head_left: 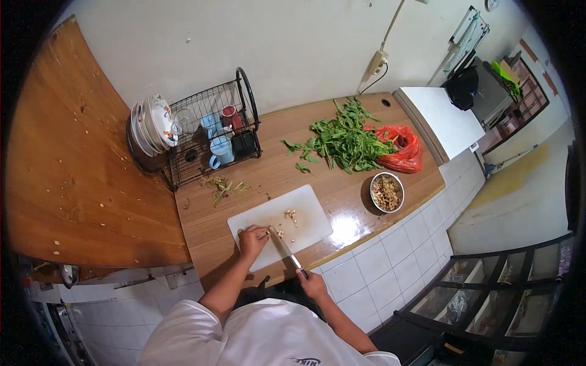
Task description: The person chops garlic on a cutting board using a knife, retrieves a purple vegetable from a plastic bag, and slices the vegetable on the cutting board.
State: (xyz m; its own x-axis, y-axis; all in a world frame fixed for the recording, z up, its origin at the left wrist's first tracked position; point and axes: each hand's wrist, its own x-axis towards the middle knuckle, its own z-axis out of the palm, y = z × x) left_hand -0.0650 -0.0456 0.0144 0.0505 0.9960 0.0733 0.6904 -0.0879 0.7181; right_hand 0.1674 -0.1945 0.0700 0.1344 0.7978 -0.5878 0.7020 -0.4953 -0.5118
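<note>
On the white cutting board (305, 201), my left hand (253, 240) presses its fingers round a small piece whose shape is mostly hidden. My right hand (314, 285) grips the dark handle of a knife (287, 251), and the blade reaches up and left to the fingertips of my left hand. Small pale chopped pieces (291, 215) lie on the board beside the blade. Right of the board is a round metal bowl (387, 193) holding brown and pale bits.
Leafy greens (348, 137) spread over the back of the wooden table (274, 174), next to a red plastic bag (409, 152). Plant scraps (223, 188) lie behind the board. A black dish rack (210, 100) with plates (152, 125) and cups (221, 150) stands back left.
</note>
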